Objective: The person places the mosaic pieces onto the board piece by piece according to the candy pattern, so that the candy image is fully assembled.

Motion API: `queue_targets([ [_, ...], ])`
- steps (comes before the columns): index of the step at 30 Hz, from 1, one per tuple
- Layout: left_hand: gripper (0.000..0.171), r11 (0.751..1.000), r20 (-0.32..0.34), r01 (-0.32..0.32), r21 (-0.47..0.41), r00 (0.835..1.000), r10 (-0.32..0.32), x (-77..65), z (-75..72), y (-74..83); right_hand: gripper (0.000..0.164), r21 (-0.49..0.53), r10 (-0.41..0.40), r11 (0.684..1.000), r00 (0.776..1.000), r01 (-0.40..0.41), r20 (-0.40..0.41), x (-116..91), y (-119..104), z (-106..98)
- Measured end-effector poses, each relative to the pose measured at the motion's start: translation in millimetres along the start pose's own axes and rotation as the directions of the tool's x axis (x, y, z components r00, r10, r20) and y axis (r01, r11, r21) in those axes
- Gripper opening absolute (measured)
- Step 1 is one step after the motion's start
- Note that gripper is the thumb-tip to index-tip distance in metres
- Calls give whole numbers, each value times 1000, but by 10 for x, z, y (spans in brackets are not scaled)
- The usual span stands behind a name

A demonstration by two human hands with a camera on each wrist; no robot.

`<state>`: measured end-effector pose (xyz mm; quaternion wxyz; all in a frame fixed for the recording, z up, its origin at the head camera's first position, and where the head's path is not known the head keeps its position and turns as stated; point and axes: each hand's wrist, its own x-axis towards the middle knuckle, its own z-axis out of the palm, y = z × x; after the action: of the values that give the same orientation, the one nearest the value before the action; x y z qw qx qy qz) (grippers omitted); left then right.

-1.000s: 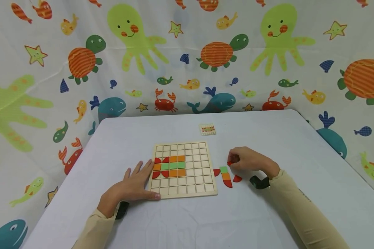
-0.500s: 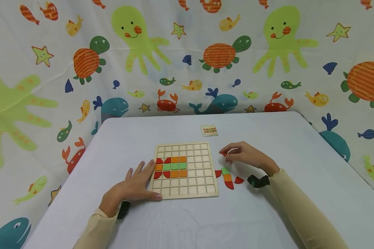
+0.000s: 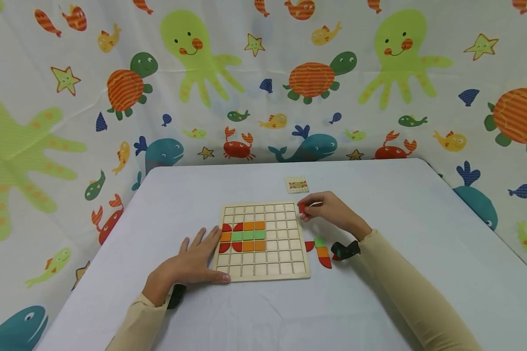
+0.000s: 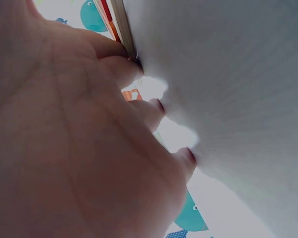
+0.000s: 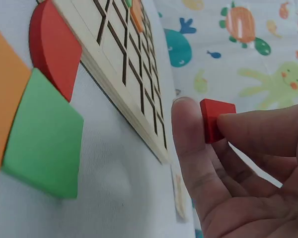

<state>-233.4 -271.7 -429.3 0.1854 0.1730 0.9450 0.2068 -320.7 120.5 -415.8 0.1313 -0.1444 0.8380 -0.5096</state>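
Twelve flat pieces are set on the square, pale wooden grid board (image 3: 285, 256): four red quarter-rounds (image 3: 237, 247), five orange squares (image 3: 248, 245) and three green squares (image 3: 248, 235). Five more lie loose on the cloth just beyond its right edge: three red loose pieces (image 3: 309, 246), one orange loose piece (image 3: 322, 251) and one green loose piece (image 3: 319, 242). One of those reds is partly covered by the black wrist device (image 3: 346, 250).

Two hands are at work, well apart. The right hand (image 3: 327, 209) pinches one more piece, a small red block (image 5: 212, 110), near the board's far right corner. The left hand (image 3: 191, 263) rests with fingers spread along the left edge, thumb on the near corner. One small printed grid card (image 3: 297, 185) lies behind the board.

White cloth (image 3: 254, 317) covers the table, faintly creased in front. Behind hangs a white curtain (image 3: 254, 68) printed with octopuses, turtles, whales and crabs.
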Motion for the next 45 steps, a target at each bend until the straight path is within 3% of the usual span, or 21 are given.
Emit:
queue_targets([
  [11, 134, 1000, -3, -11, 2, 1000, 11, 7, 4, -17, 23, -39, -50, 998, 998, 51, 29, 189, -122, 182],
  [19, 134, 1000, -7, -4, -6, 1000, 4, -1, 13, -7, 20, -11, -63, 998, 996, 64, 63, 285, -138, 304],
  [25, 134, 1000, -4, -4, -2, 1000, 4, 1, 8, -7, 16, -75, -65, 995, 996, 70, 62, 342, -164, 411],
  [37, 133, 1000, -6, -8, 7, 1000, 8, -1, 5, 6, 12, -97, -93, 990, 991, 102, 100, 436, -209, 550],
  [45, 133, 1000, -3, -10, 1, 1000, 10, 1, 7, 0, 8, -189, -91, 976, 989, 111, 114, 464, -258, 595],
])
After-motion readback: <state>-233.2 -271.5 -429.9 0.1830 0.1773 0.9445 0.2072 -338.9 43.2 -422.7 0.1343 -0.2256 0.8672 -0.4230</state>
